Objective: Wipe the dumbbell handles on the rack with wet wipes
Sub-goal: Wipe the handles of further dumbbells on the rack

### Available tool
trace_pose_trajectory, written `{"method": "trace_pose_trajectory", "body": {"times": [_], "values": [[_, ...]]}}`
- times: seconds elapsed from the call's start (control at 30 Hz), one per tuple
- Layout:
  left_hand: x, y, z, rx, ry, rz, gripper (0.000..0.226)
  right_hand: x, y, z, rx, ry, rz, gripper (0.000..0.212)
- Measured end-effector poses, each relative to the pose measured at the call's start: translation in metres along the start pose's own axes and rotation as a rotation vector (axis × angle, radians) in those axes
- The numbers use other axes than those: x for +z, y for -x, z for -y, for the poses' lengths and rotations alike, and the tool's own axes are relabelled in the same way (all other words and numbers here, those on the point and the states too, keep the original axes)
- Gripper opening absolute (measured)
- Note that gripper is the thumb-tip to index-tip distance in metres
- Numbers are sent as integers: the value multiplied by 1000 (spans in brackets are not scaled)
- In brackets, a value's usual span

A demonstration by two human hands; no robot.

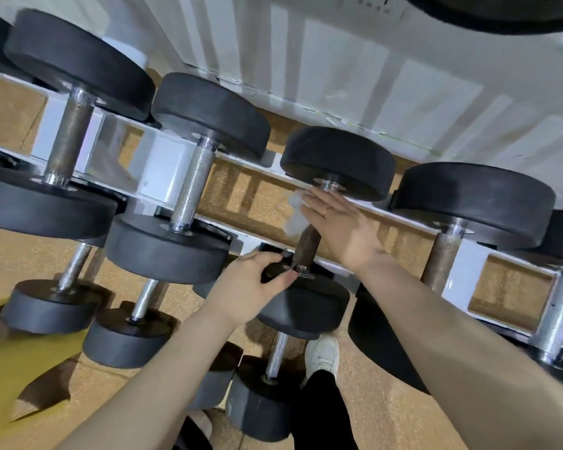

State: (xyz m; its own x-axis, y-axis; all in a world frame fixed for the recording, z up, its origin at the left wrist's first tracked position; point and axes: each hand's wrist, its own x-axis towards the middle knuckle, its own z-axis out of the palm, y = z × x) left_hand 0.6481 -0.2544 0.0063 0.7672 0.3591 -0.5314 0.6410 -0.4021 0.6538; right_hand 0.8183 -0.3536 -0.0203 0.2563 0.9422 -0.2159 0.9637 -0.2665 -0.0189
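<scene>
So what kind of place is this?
Most likely a gym's weights corner: black dumbbells sit in rows on a white rack, and the right hand holds a wet wipe against one handle.

White paneled wall, speckled tan floor
</scene>
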Motion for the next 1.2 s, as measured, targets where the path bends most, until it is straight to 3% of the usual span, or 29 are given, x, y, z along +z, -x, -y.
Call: {"method": "trace_pose_trajectory", "body": {"times": [0.13, 0.33, 0.57, 0.73, 0.87, 1.1, 1.2], "values": [[1, 1, 6, 3, -1, -3, 49, 20, 23, 3, -128, -9, -125, 43], [1, 1, 5, 8, 5, 8, 50, 13, 32, 8, -320, 101, -152, 28], [2, 2, 2, -22, 21, -12, 48, -2, 7, -16, -134, 194, -218, 40], [2, 2, 0, -27, 28, -41, 44, 19, 34, 13, -244, -35, -166, 52], [2, 3, -1, -22, 47, -50, 41, 19, 36, 10, -342, -8, -154, 52], [3, 4, 0, -47, 72, -65, 44, 5, 9, -18, -85, 134, -161, 57], [3, 5, -1, -52, 74, -74, 43, 17, 26, -3, -94, -34, -65, 65]]}}
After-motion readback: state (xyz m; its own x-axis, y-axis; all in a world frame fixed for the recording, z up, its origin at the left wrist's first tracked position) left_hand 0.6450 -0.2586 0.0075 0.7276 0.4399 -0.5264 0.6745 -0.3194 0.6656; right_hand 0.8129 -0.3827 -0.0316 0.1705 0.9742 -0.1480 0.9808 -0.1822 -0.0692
